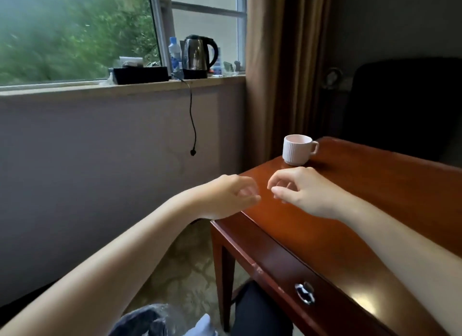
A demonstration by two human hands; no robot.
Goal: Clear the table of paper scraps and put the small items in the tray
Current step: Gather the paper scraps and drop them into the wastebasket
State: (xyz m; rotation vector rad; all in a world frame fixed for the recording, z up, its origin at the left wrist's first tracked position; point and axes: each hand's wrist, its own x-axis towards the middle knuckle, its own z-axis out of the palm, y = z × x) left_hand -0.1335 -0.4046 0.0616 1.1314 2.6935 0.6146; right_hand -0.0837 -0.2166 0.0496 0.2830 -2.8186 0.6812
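Hovering over table [375, 198] corner — left hand [225, 195], right hand [307, 193] side by side, each grip loose, empty.

on my feed the person's arms are uncovered all the way back to the frame edge. the left forearm [112, 255] and the right forearm [400, 248] are both bare. the left hand [225, 198] and the right hand [307, 193] are bare too, with slim fingers and short plain nails as far as i can make out, since blur softens the fingertips. a thin dark sliver [197, 220] sits under the left wrist, and i can't tell whether it's a band or shadow. low in the frame i see one leg in dark, near-black trousers [262, 313].
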